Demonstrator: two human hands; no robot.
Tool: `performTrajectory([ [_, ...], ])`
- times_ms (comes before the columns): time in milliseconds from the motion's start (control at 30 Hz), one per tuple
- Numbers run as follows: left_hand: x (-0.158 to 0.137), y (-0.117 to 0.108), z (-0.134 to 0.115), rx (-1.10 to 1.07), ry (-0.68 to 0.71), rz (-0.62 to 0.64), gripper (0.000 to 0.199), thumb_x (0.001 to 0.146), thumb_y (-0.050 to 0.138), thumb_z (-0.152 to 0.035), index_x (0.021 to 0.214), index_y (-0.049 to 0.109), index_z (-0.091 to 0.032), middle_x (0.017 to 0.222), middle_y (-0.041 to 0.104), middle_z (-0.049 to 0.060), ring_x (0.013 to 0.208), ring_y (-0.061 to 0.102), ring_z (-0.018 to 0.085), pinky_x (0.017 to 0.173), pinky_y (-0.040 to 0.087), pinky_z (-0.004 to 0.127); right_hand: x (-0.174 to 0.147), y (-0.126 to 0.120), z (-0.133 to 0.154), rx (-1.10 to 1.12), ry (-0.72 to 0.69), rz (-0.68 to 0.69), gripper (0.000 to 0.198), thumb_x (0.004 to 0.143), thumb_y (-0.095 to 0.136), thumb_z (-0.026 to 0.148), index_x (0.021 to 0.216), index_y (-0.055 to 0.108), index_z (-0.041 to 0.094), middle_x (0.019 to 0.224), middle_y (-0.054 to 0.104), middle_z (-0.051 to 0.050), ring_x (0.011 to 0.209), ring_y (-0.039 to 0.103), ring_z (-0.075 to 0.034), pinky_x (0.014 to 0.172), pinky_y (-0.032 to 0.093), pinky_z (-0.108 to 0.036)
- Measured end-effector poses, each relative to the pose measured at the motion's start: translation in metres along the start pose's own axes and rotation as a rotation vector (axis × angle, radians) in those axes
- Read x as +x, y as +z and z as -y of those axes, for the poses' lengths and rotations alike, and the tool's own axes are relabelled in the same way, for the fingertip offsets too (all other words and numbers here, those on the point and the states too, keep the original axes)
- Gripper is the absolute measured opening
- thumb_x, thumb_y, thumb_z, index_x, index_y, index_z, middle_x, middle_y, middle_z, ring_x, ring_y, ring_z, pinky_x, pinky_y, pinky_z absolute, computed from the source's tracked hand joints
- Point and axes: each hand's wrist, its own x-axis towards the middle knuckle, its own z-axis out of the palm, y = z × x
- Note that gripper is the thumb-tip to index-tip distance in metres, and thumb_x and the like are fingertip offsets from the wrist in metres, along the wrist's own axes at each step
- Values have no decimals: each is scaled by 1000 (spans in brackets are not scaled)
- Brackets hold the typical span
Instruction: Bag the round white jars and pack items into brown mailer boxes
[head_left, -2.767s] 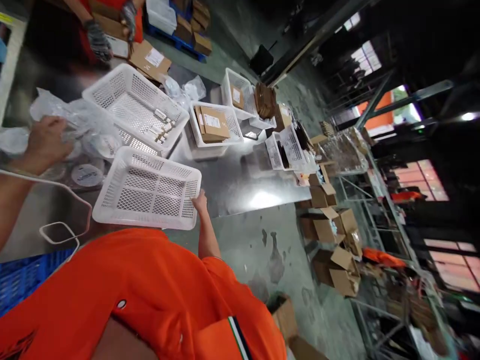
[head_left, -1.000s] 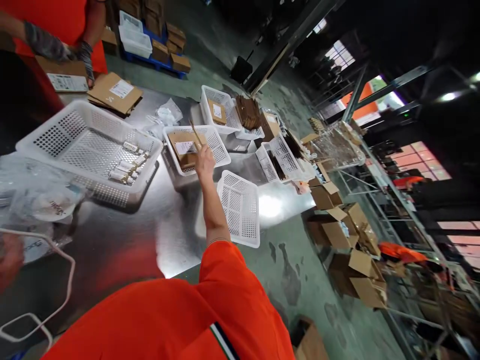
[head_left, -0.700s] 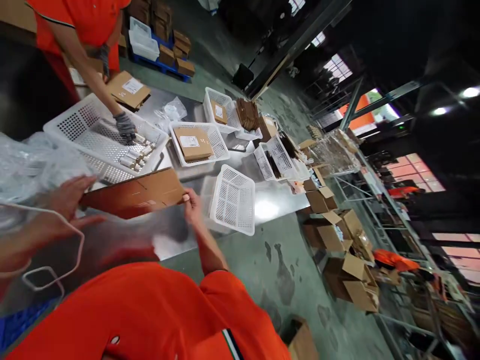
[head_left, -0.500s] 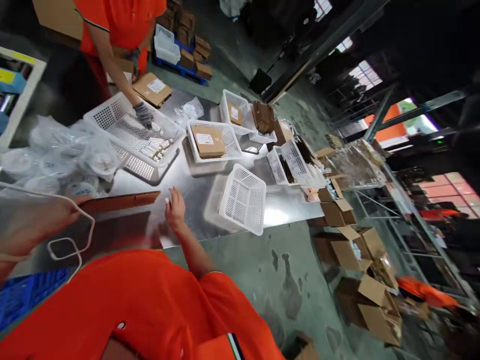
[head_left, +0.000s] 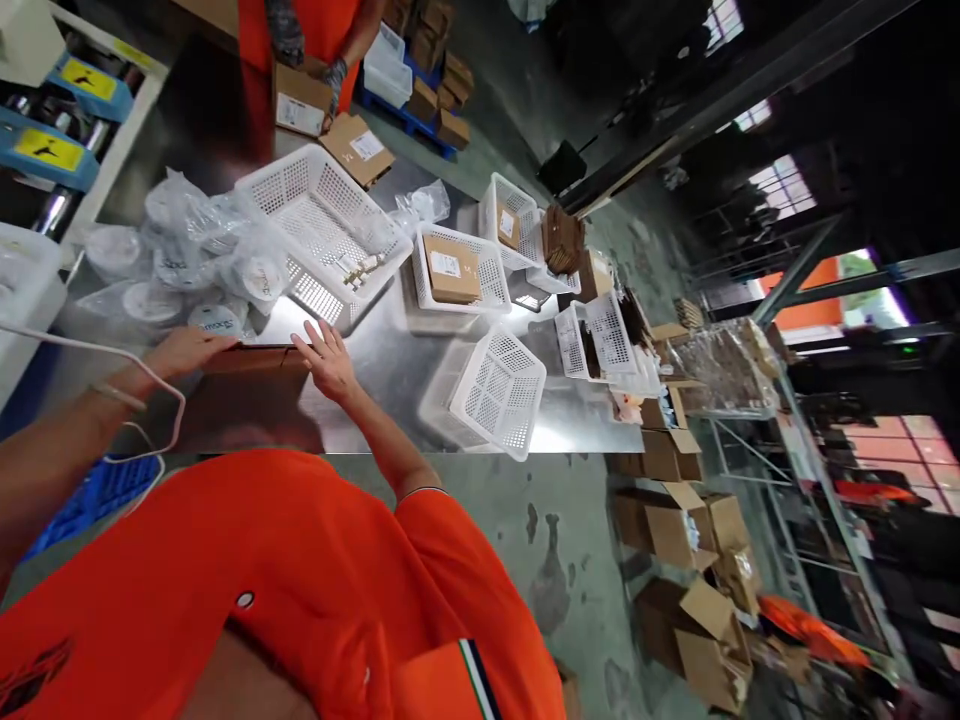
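Note:
My left hand (head_left: 191,350) is at the left end of a brown cardboard piece (head_left: 259,361), its fingers stretched along the upper edge and its thumb hidden. The cardboard is seen nearly edge-on, so whether it is a box or a flat sheet I cannot tell. At the cardboard's right end, my right hand (head_left: 330,365) has its fingers spread, with nothing in them. Clear plastic bags with round white lids (head_left: 187,260) lie just beyond my left hand. Beyond my right hand stands a large white perforated basket (head_left: 322,215) with small metal-and-white parts (head_left: 360,270) in it.
Across the metal table (head_left: 375,390), a co-worker's gloved hands (head_left: 334,90) hold a labelled box (head_left: 300,100). A basket (head_left: 461,265) with flat cardboard and another basket (head_left: 502,390) stand to the right. A white cable (head_left: 176,400) crosses my left forearm.
My left hand has moved right and up along the cardboard. My right hand's fingers have spread. The co-worker's gloved hand has left the large basket and is now at the labelled box.

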Motion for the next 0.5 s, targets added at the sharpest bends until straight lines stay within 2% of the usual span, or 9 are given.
performTrajectory([
  [100,21,-5,-18,62,1,35,58,118,40,-38,119,87,-3,106,83,20,97,74,31,89,54,37,-21,9,12,0,-62,83,49,115,53,5,155,79,21,172,66,-16,172,52,-30,143,40,-53],
  [200,41,0,-53,103,97,21,48,118,48,-35,130,83,-5,118,82,20,108,73,30,98,52,36,-33,7,31,32,-175,244,39,114,56,4,136,85,19,147,82,-12,149,72,-24,140,43,-43],
  [267,51,6,-76,132,139,-14,44,117,52,-32,134,79,-2,123,80,25,114,71,33,100,52,38,-33,-1,47,40,-175,302,32,115,59,8,130,84,19,130,86,-10,132,78,-22,134,48,-39],
  [400,55,17,-104,193,198,-93,41,110,44,-11,125,75,10,135,69,41,135,62,42,108,50,46,-17,-13,79,7,115,292,22,117,61,21,127,80,13,121,83,-16,116,80,-25,113,60,-39],
  [467,52,22,-109,199,234,-70,38,106,43,-4,117,77,10,131,69,42,130,64,42,105,51,47,-3,-9,90,1,242,260,24,116,62,22,126,80,8,122,83,-22,114,81,-28,108,62,-42],
  [500,49,24,-110,195,248,-50,37,105,44,-3,115,78,9,127,71,40,124,67,40,103,52,46,5,-6,92,13,262,258,24,114,64,20,123,81,6,120,83,-23,113,82,-30,105,64,-42],
])
